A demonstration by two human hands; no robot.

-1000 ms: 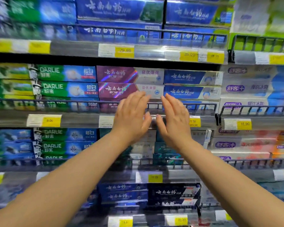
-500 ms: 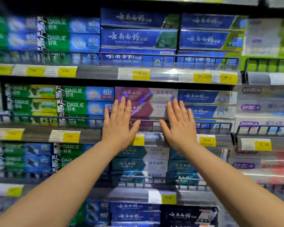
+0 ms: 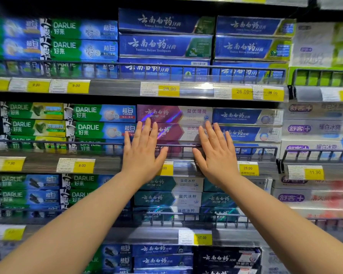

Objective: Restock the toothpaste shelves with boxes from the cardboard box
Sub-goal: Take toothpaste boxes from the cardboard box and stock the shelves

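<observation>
Both palms flat, fingers spread, holding nothing: left hand (image 3: 142, 153) and right hand (image 3: 216, 155) squared the purple toothpaste boxes (image 3: 174, 123) between them. Next, probably: fetch more stock.

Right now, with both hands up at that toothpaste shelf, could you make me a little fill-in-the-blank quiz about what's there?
1. Both hands, left hand and right hand, lie flat with fingers spread on the stack of ____ boxes.
2. The green boxes left of that stack read ____.
3. The price tag beside the right hand reads ____.
4. Neither hand holds a ____.

Missing words: purple; DARLIE; 25.00; box
</observation>
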